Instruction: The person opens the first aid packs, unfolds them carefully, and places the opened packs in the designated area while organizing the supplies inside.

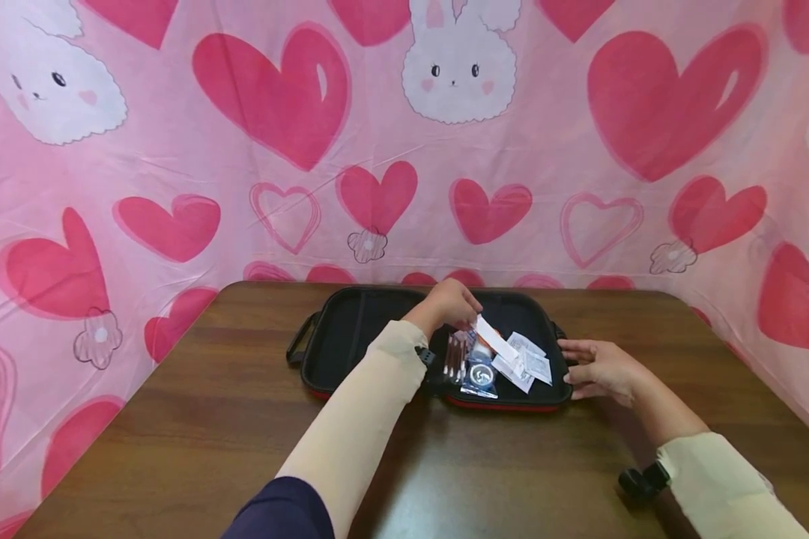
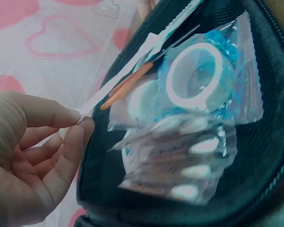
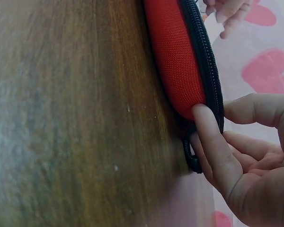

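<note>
A zippered case (image 1: 340,337), red outside and black inside, lies unfolded on the table. Over its right half, my left hand (image 1: 450,303) pinches one end of a long white strip (image 1: 495,338) between thumb and fingertips. Below the strip are wrapped cotton swabs (image 2: 194,161), a white tape roll (image 2: 201,75) in a clear and blue wrapper, and a slender orange-handled tool (image 2: 128,87). Flat white packets (image 1: 529,359) lie toward the right side. My right hand (image 1: 603,370) grips the case's right edge, with fingers on the red shell (image 3: 173,56) and zipper rim.
The brown wooden table (image 1: 209,427) extends around the case. A black carry handle (image 1: 301,340) sticks out on the case's left. Behind the table hangs a pink cloth (image 1: 377,135) with hearts and rabbits.
</note>
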### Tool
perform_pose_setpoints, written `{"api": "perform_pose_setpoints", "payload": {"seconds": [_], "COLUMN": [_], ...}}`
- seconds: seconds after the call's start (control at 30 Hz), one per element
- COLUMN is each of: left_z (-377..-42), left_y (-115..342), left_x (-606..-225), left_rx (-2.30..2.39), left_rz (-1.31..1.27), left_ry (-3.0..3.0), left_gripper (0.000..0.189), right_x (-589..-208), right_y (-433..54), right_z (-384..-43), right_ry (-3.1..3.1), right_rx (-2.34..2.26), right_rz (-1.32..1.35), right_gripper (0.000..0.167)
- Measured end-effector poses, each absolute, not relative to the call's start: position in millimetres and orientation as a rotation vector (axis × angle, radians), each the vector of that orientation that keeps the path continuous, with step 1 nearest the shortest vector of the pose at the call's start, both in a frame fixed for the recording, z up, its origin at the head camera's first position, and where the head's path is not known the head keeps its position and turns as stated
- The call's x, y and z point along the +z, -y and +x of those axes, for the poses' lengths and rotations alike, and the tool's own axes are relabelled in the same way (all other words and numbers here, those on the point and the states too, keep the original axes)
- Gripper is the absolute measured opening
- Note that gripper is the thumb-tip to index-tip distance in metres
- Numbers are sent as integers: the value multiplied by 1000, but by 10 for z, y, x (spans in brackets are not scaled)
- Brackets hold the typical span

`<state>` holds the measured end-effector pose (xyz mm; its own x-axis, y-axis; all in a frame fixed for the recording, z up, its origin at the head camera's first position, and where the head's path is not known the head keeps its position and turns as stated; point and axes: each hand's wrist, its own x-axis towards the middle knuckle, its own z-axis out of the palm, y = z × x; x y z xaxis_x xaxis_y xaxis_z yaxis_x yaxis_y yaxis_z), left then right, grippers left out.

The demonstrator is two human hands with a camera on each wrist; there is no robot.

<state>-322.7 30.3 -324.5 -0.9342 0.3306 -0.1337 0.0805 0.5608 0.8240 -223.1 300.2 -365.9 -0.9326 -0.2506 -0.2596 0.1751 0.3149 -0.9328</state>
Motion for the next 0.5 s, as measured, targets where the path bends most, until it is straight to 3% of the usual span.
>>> {"api": "perform_pose_setpoints", "payload": {"seconds": [0.5], "left_z": [-3254], "left_y": [202], "left_x": [-3161], "left_rx": [1612], "left_rz": [321], "left_ry": [-2327], "left_gripper": [15], "right_x": [-3645], "right_y": [-2994], "right_z": [-2214], "right_ry": [-2252], "right_rx": [-1613], "right_rz": [-50], "right_gripper": [76]}}
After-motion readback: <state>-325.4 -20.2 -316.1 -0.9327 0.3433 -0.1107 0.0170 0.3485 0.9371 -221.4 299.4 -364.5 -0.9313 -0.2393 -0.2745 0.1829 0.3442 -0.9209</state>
